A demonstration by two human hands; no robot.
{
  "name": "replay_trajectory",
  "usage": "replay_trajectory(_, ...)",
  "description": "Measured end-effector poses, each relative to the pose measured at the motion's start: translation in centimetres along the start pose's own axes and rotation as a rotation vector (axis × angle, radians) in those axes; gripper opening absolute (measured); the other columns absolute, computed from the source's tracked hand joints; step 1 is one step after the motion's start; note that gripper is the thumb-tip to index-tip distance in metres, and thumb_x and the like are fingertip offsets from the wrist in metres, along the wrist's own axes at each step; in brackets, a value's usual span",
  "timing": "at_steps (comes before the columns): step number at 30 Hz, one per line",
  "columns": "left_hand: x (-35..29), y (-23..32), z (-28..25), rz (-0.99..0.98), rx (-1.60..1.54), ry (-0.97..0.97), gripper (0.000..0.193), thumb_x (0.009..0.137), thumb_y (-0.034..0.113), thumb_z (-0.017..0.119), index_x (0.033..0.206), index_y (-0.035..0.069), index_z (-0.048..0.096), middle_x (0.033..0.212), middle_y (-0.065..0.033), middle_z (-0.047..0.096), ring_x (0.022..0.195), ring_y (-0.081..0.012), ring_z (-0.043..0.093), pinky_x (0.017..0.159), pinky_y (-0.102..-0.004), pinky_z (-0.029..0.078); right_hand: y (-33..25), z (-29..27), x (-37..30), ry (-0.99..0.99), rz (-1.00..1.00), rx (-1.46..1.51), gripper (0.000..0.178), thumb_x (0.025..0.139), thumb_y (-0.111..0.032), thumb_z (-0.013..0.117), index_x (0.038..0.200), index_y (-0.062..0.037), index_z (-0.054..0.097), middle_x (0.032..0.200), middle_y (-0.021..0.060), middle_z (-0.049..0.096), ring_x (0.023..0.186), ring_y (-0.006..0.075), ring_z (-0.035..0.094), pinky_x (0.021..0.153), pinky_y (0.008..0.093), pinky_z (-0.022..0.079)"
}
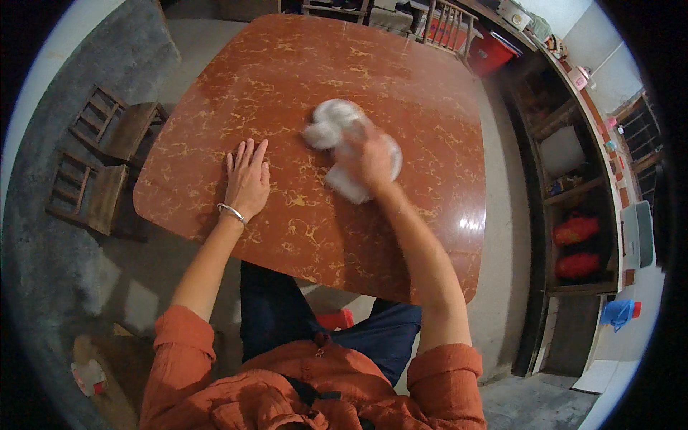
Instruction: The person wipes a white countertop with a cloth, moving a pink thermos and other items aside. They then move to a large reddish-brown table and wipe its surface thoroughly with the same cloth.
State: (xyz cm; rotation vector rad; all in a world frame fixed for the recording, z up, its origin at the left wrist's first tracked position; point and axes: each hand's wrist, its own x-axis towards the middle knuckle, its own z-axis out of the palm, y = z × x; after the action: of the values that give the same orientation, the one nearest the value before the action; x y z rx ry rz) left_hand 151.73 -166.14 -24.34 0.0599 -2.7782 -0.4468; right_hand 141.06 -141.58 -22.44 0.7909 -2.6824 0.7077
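The white cloth (pixel 334 129) lies bunched near the middle of the table (pixel 416 79), its folds spilling out beyond and on the near side of the right hand (pixel 367 154). That hand is on top of it; blur smears the fingers, so I cannot tell whether they grip the fabric or only press it down. The step in hand looks like wiping. To do it well, I would spread the cloth flatter under the palm, since a loose bundle probably touches the surface unevenly and may leave streaks. Long, overlapping strokes with steady pressure should serve better than small dabs, and turning to a clean fold now and then would help. The marbled yellow veins could easily hide smears, so looking along the shine near the right edge is a sensible check. The left hand (pixel 248 175), well apart from the right, rests palm down and bare on the table, fingers extended; it makes a good brace for leaning, but covers a patch that needs its own pass. The chairs (pixel 115 129) stand beyond the left edge, leaving that rim within fair reach.
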Motion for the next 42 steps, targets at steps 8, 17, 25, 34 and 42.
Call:
replay_trajectory(8,-0.3,0.3,-0.3,-0.006,0.046,-0.051,0.045,0.099,0.02,0.035,0.142,0.008,0.035,0.148,-0.0223,0.029,0.139,-0.0365,0.023,0.114,-0.053,0.013,-4.3,-8.6,-17.2,-0.363,-0.38,0.131,0.059,0.063,-0.025,0.077,0.12,-0.0206,0.062,0.139,0.0091,0.045,0.124,0.0323,0.044,0.101,0.0472,0.038)
replay_trajectory(17,0.0,1.3,-0.3,-0.02,0.043,-0.057,0.046,0.099,0.02,0.035,0.143,0.009,0.033,0.148,-0.0218,0.029,0.139,-0.0361,0.023,0.114,-0.0525,0.013,10.6,-9.0,-9.0,0.271,0.303,-0.348,0.04,0.074,-0.027,0.07,0.111,-0.0115,0.067,0.129,0.016,0.051,0.113,0.0362,0.05,0.094,0.0462,0.041)
replay_trajectory(25,0.0,0.2,-0.1,-0.014,-0.002,-0.027,0.045,0.098,0.022,0.037,0.141,0.007,0.037,0.147,-0.0221,0.031,0.138,-0.0361,0.025,0.114,-0.0518,0.014,-1.5,0.1,-5.2,0.16,-0.213,0.02,0.031,0.071,-0.022,0.072,0.101,-0.0113,0.07,0.126,0.0177,0.051,0.113,0.0366,0.049,0.093,0.0467,0.041)
replay_trajectory(34,-0.5,0.2,-0.7,-0.011,0.063,-0.018,0.044,0.098,0.021,0.036,0.14,0.008,0.038,0.147,-0.0228,0.03,0.139,-0.0358,0.024,0.114,-0.0519,0.015,0.6,-9.6,-16.4,-0.226,-0.233,0.044,0.05,0.064,-0.026,0.076,0.112,-0.0172,0.067,0.133,0.0128,0.05,0.12,0.0343,0.047,0.1,0.0497,0.037)
replay_trajectory(42,0.1,1.0,0.2,-0.006,0.036,-0.032,0.044,0.098,0.021,0.039,0.14,0.009,0.039,0.146,-0.0213,0.032,0.138,-0.0353,0.026,0.114,-0.0509,0.015,5.2,-4.1,-4.4,0.348,0.388,-0.276,0.036,0.077,-0.033,0.068,0.104,-0.0099,0.068,0.129,0.0186,0.051,0.116,0.0377,0.047,0.096,0.0479,0.039)
